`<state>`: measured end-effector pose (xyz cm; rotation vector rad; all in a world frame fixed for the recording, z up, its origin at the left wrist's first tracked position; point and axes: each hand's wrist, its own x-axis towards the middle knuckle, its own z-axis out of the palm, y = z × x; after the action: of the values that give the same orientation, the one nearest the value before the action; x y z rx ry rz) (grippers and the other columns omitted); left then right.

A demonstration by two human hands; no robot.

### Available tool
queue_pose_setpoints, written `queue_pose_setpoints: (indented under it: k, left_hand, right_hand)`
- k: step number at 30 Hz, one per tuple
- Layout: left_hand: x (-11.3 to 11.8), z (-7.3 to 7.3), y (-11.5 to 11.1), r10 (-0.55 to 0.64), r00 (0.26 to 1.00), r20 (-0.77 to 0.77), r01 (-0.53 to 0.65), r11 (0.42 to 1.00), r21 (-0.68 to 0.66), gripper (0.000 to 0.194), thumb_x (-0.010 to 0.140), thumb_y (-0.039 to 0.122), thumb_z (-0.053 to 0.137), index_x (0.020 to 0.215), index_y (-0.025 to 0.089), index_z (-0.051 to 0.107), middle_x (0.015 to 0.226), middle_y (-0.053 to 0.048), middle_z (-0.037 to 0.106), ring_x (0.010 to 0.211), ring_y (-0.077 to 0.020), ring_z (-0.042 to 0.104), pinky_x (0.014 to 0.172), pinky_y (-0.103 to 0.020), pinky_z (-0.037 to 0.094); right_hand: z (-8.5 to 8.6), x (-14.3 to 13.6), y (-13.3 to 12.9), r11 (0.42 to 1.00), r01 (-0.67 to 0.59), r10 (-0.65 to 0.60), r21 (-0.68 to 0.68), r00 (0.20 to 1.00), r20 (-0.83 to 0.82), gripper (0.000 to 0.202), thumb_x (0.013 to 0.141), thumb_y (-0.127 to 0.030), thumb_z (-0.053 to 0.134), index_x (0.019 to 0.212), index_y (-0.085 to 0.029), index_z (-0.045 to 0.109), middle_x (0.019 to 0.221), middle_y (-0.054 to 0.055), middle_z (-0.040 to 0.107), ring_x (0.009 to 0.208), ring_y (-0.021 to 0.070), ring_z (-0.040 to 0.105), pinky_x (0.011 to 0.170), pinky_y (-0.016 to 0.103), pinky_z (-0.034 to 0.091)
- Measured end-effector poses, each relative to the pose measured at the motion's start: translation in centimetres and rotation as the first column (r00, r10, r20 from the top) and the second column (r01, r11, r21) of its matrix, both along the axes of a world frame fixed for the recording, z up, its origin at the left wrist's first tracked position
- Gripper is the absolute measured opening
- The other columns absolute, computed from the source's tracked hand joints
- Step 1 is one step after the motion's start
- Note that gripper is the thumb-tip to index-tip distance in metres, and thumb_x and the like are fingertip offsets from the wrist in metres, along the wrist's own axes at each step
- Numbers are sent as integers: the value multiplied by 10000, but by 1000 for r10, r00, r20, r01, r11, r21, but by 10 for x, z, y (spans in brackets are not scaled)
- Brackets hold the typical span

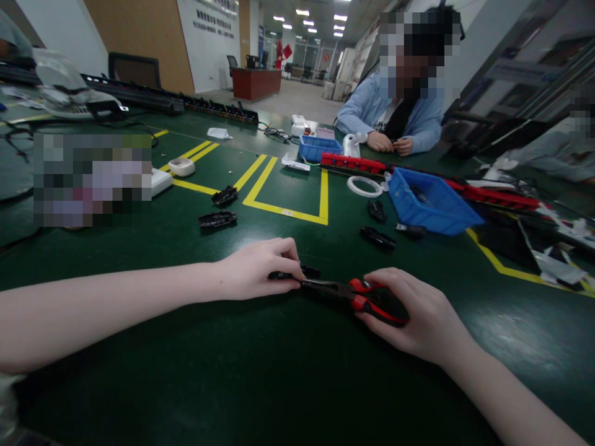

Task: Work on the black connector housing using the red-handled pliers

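Note:
My left hand is closed on a small black plastic part, whose exact kind I cannot make out. In my right hand is a pair of long-nose pliers with red and black handles, the fingers wrapped round the grips. The pliers' jaws point left and reach the black part beside my left fingertips. Whether the jaws grip it, I cannot tell. Beyond my left hand lie two black plastic pieces. More black pieces rest beyond my right hand.
A blue bin with a dark piece inside stands at the right, near a white ring. Farther back are a smaller blue bin and a long red strip. Across the green table sits a person in a light blue top.

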<state>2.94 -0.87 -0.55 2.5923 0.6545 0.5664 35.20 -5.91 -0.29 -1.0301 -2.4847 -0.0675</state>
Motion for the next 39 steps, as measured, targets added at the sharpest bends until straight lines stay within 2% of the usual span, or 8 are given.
queue_pose_setpoints:
  k: [8,14,17,23,25,29,35,39]
  left_hand:
    - [-1,-1,2,-13,1000,-22,14,1000,4,160,973,228,614,1076,192,731,1127,-78,607,1004,-207,617,843,-322,518]
    - [-1,-1,1,-4,1000,-13,4,1000,7,162,978,234,615,1086,195,729,1135,-73,612,999,-202,619,836,-320,515]
    - [-2,-1,0,16,1000,-5,-16,1000,15,163,981,219,613,1096,202,726,1135,-65,622,1005,-200,622,839,-317,510]
    - [-1,-2,2,9,1000,-15,-9,999,47,160,992,228,595,1086,204,723,1148,-69,637,1020,-212,627,833,-329,501]
    - [-1,-3,3,12,1000,-22,-11,999,53,168,996,230,587,1096,209,720,1160,-72,637,1036,-218,625,840,-334,499]
    - [-2,-3,3,16,999,-32,-14,998,67,180,1009,233,564,1118,207,704,1186,-72,630,1053,-220,618,860,-343,497]
    - [-1,-4,2,31,999,-41,-27,995,96,183,1016,233,540,1112,206,694,1214,-78,626,1048,-219,619,869,-349,506]
    - [-1,-4,2,30,999,-36,-26,994,102,196,1018,238,532,1127,205,691,1219,-84,624,1047,-222,621,865,-350,513]
  right_hand:
    - [0,-7,0,996,-16,15,90,1000,9,407,881,-358,686,1224,-196,538,1074,115,690,935,246,691,759,373,601]
    - [2,-8,1,968,36,-56,248,996,74,445,884,-286,666,1301,-180,553,1141,168,650,965,308,651,761,451,568]
    - [1,-6,2,961,37,-66,275,993,98,476,882,-273,666,1330,-164,547,1149,180,642,984,322,642,775,471,566]
    - [0,-5,3,959,11,-44,283,993,110,570,891,-294,648,1433,-196,499,1169,158,653,1075,349,633,958,603,522]
    - [0,-5,2,961,10,-41,275,993,108,545,893,-300,653,1405,-171,521,1153,165,658,1050,335,648,918,550,554]
    - [0,-6,1,975,-6,-18,223,994,107,467,898,-324,666,1317,-141,569,1111,168,676,940,280,683,739,403,598]
    - [1,-5,2,986,22,-29,163,999,45,429,879,-357,694,1270,-199,616,1088,133,703,914,264,700,730,389,603]
    - [0,-5,2,987,28,-33,156,999,28,401,880,-367,694,1237,-199,624,1067,127,707,894,258,705,718,384,608]
